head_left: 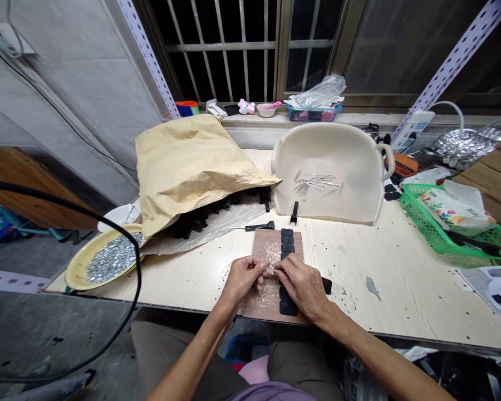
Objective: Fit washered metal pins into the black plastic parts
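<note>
My left hand [242, 278] and my right hand [301, 285] meet over a brown board [267, 245] lying at the table's near edge. Both have fingers pinched together at a tiny piece between them, too small to name. Fine silvery bits are scattered over the board. A column of small black pads [287, 240] runs along the board's right side, partly under my right hand. A loose black clip [259, 226] lies just beyond the board.
A cream plastic scoop tray [338, 145] holds thin metal pins [316, 185]. A tan paper sack [192, 161] covers black parts at the left. A yellow plate [77, 270] of silver pieces sits at the left edge. A green basket [413, 214] stands right.
</note>
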Demonstrator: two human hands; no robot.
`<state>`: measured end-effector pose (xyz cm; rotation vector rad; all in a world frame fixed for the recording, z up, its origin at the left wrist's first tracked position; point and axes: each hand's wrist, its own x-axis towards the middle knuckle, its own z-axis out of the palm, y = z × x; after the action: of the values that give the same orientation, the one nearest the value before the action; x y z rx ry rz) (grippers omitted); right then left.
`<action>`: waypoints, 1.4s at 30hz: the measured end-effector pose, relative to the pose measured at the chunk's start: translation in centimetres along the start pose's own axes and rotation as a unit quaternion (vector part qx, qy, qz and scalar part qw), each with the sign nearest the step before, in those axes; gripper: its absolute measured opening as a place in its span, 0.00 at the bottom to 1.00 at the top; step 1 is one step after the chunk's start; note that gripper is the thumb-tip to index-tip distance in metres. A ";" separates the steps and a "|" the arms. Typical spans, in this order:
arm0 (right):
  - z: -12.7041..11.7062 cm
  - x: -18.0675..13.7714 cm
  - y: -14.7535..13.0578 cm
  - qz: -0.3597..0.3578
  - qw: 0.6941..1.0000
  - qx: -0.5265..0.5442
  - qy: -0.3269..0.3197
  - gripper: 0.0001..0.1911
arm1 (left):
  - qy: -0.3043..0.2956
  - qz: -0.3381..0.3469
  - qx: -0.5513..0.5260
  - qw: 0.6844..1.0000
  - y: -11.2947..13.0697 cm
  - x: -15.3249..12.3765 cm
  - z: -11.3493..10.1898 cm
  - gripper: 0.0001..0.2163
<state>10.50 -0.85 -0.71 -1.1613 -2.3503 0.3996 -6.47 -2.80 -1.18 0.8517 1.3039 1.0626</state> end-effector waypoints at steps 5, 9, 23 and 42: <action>0.4 0.0 0.2 0.006 0.999 0.038 0.005 0.10 | -0.014 -0.003 -0.019 1.000 -0.4 0.3 -0.3 0.16; 0.6 0.2 0.4 0.004 0.999 0.034 0.008 0.11 | -0.020 -0.022 -0.037 0.999 -0.3 0.5 -0.2 0.17; 0.1 1.1 1.1 -0.017 0.999 0.051 -0.002 0.09 | -0.082 -0.150 -0.199 0.965 0.7 1.8 0.1 0.16; 0.9 1.1 1.4 0.048 0.982 0.181 0.030 0.07 | 0.064 0.027 0.083 0.994 0.4 1.4 2.2 0.17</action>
<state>10.37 0.86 -1.81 -1.0935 -2.0624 0.7782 -4.42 -1.14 -1.03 0.9599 1.5005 1.0757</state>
